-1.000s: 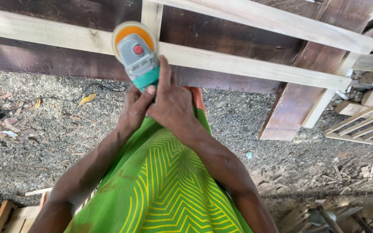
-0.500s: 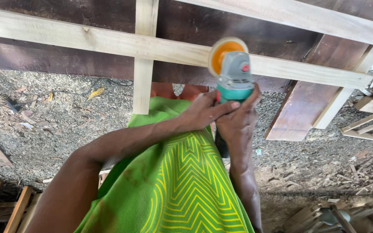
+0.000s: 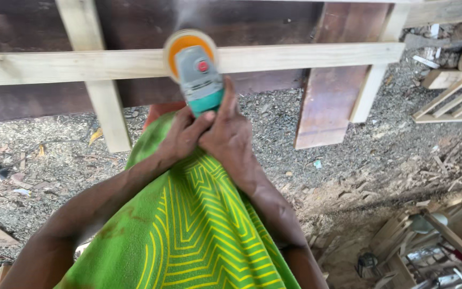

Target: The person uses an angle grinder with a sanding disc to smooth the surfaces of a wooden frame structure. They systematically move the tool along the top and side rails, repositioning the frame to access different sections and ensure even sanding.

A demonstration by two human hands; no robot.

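Observation:
Both my hands grip a teal and grey power sander (image 3: 198, 72) with an orange disc. My left hand (image 3: 183, 136) wraps the body from the left, and my right hand (image 3: 230, 134) holds it from the right. The blurred disc presses on a pale horizontal wooden rail (image 3: 306, 56) of a wooden frame. Dust rises above the disc. A pale upright post (image 3: 100, 91) crosses the rail to the left of the tool. My green, yellow-patterned garment (image 3: 188, 230) fills the lower middle.
Dark brown boards (image 3: 327, 101) stand behind the frame. The ground (image 3: 44, 160) is covered with sawdust and wood scraps. Stacked pale slatted frames (image 3: 450, 99) lie at the right, and more wooden pieces (image 3: 423, 241) sit at the lower right.
The sander slid right along the rail, then back left toward the upright post. Both hands stayed on the tool throughout.

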